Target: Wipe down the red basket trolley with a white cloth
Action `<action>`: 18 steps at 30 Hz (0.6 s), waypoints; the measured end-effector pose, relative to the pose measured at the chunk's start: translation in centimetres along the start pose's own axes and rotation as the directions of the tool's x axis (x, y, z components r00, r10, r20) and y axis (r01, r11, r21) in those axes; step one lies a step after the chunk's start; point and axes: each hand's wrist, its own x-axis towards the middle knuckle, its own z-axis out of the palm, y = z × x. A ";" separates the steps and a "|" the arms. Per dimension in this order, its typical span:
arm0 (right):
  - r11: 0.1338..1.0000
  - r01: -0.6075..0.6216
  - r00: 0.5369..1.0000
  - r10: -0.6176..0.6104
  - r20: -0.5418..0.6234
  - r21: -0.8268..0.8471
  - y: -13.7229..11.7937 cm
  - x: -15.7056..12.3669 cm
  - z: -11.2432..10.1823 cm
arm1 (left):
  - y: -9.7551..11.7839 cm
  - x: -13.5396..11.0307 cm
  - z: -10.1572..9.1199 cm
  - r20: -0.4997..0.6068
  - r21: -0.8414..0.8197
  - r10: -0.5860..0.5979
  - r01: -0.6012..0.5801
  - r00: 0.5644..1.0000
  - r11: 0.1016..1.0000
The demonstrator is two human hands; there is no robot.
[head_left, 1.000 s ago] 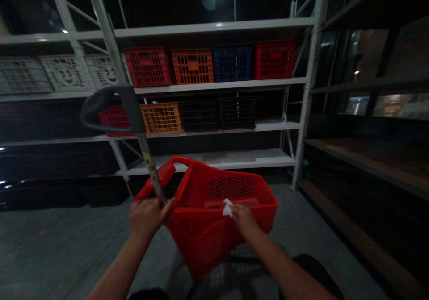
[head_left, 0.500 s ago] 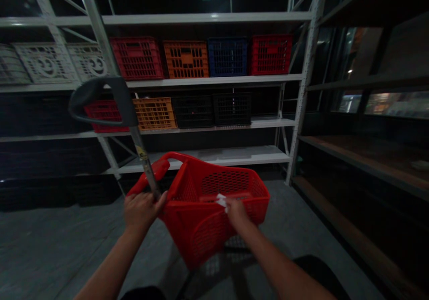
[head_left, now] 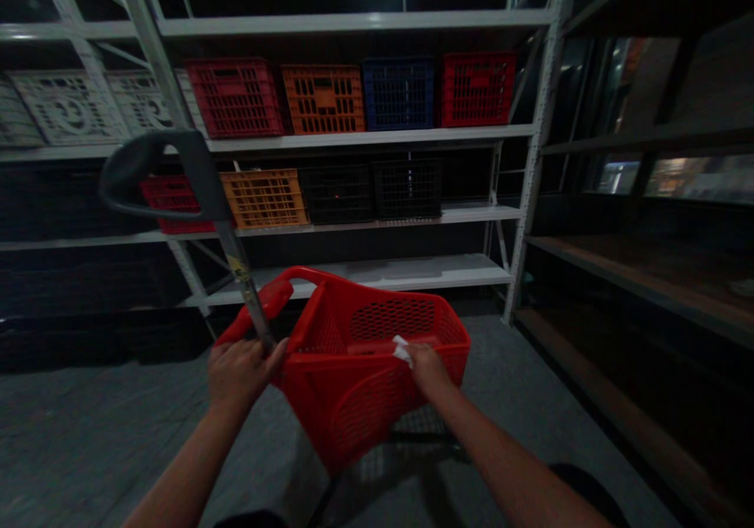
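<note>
A red plastic shopping cart (head_left: 312,402) with mesh sides stands on the floor in front of me. My left hand (head_left: 240,372) is closed on the end of its red handle (head_left: 259,308), thumb laid against the near corner. Close by that thumb rises a metal pole (head_left: 244,284) with a grey loop grip (head_left: 203,174). At the cart's near rim, my right hand (head_left: 430,369) pinches a crumpled white wipe (head_left: 402,350), paper or cloth I cannot tell. The wipe lies against the rim; most of the fingertips are hidden.
White metal shelving (head_left: 353,141) behind the cart carries several crates, among them an orange crate (head_left: 323,97), a blue crate (head_left: 397,92) and a black crate (head_left: 406,190). Dark shelves (head_left: 624,269) run along the right side. Grey floor (head_left: 159,426) lies around the cart.
My right hand and the wipe have slid a little to the right along the rim. The pole, cart handle and my left hand appear slightly further left.
</note>
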 end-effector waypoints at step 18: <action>0.960 -0.107 0.911 0.198 -0.362 0.258 5.0 -8.7 -0.1 | 6.1 -6.5 -2.3 0.044 -0.661 -0.391 0.320 0.919 0.679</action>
